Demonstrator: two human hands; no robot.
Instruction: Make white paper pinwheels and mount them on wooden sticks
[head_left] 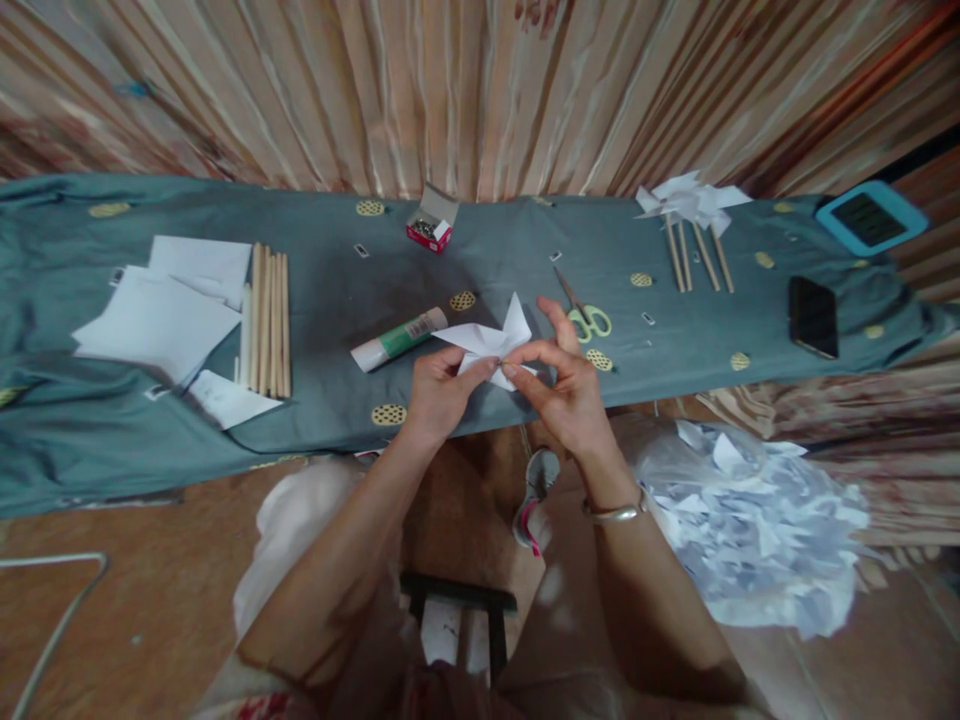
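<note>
A white paper pinwheel (pixel 487 340) is held between both hands over the front edge of the cloth-covered table. My left hand (pixel 442 390) pinches its lower left part near the centre. My right hand (pixel 559 385) has thumb and index finger closed at the pinwheel's centre, on something too small to make out, with its other fingers raised. Just left of the pinwheel lies a green and white glue stick (pixel 400 340). Scissors with light green handles (pixel 589 318) rest beyond my right hand. A small open red box (pixel 431 225) of metal pins stands farther back.
White paper sheets (pixel 169 320) and wooden sticks (pixel 270 320) lie on the left. Finished pinwheels (pixel 694 203) on sticks, a black phone (pixel 813 317) and a blue-framed device (pixel 870 218) are on the right. A bag of paper pieces (pixel 757 530) sits below the table.
</note>
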